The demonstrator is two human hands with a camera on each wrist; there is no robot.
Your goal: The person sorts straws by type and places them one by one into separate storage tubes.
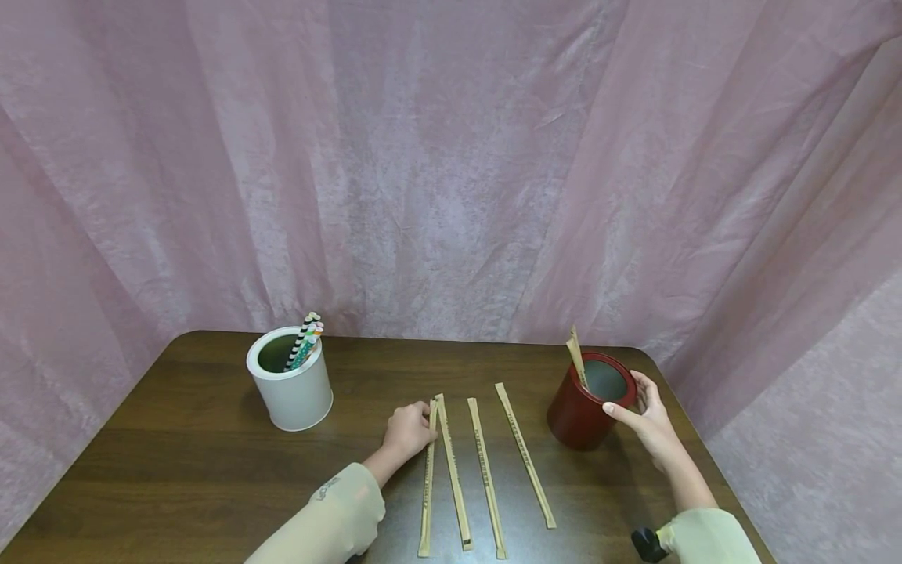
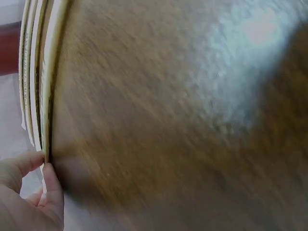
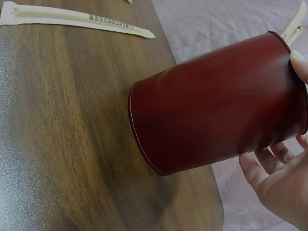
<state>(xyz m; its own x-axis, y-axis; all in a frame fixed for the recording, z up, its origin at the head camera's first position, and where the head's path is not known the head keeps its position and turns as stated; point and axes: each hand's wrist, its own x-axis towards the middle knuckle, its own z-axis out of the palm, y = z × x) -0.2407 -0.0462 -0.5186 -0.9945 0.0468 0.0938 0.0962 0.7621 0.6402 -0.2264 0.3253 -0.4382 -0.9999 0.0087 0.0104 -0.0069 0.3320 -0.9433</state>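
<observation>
My left hand (image 1: pixel 409 429) pinches the leftmost paper-wrapped straw (image 1: pixel 427 501) near its far end, between thumb and finger. In the left wrist view, the fingertips (image 2: pixel 54 175) meet at the end of that straw. Beside it lie more wrapped straws of the same kind: one close by (image 1: pixel 454 478), one in the middle (image 1: pixel 486 478) and one slanting to the right (image 1: pixel 524 454). My right hand (image 1: pixel 651 423) grips a dark red canister (image 1: pixel 579 411) by its upper side, thumb at the near rim and fingers around the back. A wrapped straw (image 1: pixel 576 356) sticks up from the canister.
A white canister (image 1: pixel 296 399) stands at the back left, holding several patterned sticks (image 1: pixel 306 341), some striped black and white. Everything is on a dark wooden table (image 1: pixel 176 470). Pink curtains (image 1: pixel 437 172) hang behind the table's back edge and along its right side.
</observation>
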